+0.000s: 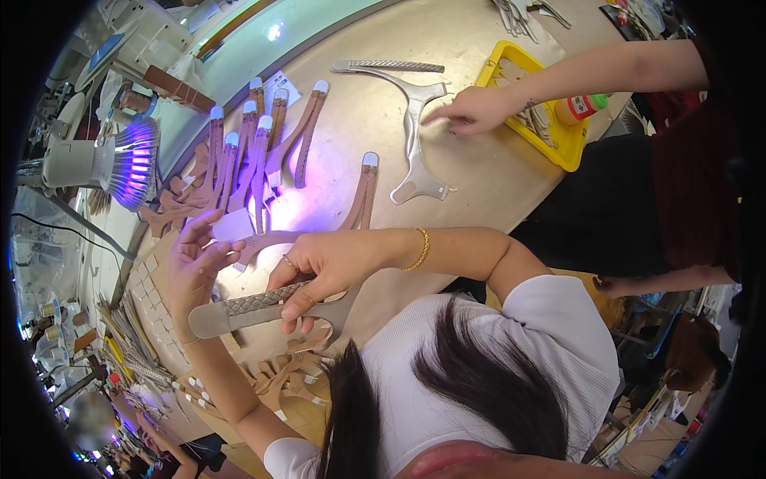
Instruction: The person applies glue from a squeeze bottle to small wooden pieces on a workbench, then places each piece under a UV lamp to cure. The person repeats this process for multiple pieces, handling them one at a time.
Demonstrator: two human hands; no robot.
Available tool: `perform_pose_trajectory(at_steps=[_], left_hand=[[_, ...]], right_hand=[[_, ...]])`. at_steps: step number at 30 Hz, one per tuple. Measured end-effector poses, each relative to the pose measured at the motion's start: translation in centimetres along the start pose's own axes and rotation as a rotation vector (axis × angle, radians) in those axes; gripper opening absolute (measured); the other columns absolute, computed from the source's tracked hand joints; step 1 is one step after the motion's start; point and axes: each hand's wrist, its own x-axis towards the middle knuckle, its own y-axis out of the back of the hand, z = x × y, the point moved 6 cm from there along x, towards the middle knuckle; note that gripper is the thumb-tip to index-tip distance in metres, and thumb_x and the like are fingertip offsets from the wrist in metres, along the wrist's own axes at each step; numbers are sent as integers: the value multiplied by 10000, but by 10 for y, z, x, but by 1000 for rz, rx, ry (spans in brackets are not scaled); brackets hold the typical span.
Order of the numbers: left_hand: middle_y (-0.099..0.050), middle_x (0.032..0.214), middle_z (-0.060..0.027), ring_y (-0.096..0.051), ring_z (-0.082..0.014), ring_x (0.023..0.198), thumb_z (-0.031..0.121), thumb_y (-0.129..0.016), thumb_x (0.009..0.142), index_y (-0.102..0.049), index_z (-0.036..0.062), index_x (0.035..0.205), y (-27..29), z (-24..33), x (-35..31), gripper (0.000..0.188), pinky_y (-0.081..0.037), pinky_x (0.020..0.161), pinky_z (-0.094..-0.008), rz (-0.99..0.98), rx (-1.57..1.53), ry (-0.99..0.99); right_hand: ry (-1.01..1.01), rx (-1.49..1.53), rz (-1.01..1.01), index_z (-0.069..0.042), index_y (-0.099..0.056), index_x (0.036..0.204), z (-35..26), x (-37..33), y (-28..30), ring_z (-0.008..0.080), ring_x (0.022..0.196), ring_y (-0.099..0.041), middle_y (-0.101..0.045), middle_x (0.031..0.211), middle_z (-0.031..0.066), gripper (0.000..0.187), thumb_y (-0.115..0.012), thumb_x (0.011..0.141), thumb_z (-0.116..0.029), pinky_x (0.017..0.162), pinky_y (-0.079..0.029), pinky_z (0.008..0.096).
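Note:
My left hand (199, 251) pinches a small whitish square patch (233, 226) between thumb and fingers. Across my body, my right hand (323, 267) grips a grey leather strap piece (259, 307) with a braided band and a rounded plain end. That end overlaps my left wrist in the picture. Just beyond my hands lies a brown strap piece (271, 239) on the table, and several more brown strap pieces (255, 152) with whitish tips are heaped at the far left. At the right, another person's hand (475, 112) reaches to a silver-grey forked piece (412, 128).
A lamp (136, 164) casts purple light from the left. Square patches (152, 291) lie in rows near the left table edge. More brown pieces (291, 375) lie close to my body. A yellow tray (570, 156) at the right holds a green-capped bottle (581, 108).

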Motion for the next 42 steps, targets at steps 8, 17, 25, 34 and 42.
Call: perform_pose_trajectory(at_steps=[8, 17, 25, 34, 42], left_hand=[[-585, 1027, -161, -661, -244, 888, -74, -589, 784, -443, -72, 1239, 4, -3, -1, 478, -557, 763, -269, -7, -18, 1], [-578, 1048, -165, -651, -237, 894, -65, -593, 785, -452, -63, 1236, 0, -1, 0, 472, -547, 762, -287, -34, 4, 5], [-588, 1034, -113, -634, -186, 902, -61, -607, 788, -501, -39, 1211, 9, 9, -4, 437, -545, 766, -259, -29, -40, -53], [-571, 1023, -150, -661, -219, 903, -46, -598, 813, -484, -49, 1221, 10, 17, -6, 424, -557, 762, -241, -47, -21, -63], [-559, 960, -91, -663, -222, 891, -37, -609, 788, -506, -12, 1212, 16, 9, 1, 437, -547, 772, -264, -4, 16, -7]], right_hand=[[-17, 17, 4, 53, -579, 1038, 0, 0, -2, 141, 779, -674, -675, 914, 115, 286, -638, 870, -171, 709, -543, 240], [-32, -23, 54, 49, -578, 1027, -5, -4, 1, 141, 785, -676, -674, 932, 115, 251, -612, 884, -154, 690, -536, 229], [-73, -156, 291, 1, -589, 1089, -35, -14, 36, 102, 780, -672, -687, 940, 84, 248, -607, 890, -146, 465, -381, 154], [24, -291, 380, 45, -596, 1037, -50, -7, 58, 163, 759, -680, -687, 915, 135, 265, -621, 883, -168, 678, -533, 242], [136, -269, 410, 31, -606, 1057, -57, 0, 67, 135, 752, -675, -689, 886, 96, 263, -638, 868, -149, 662, -510, 218]])
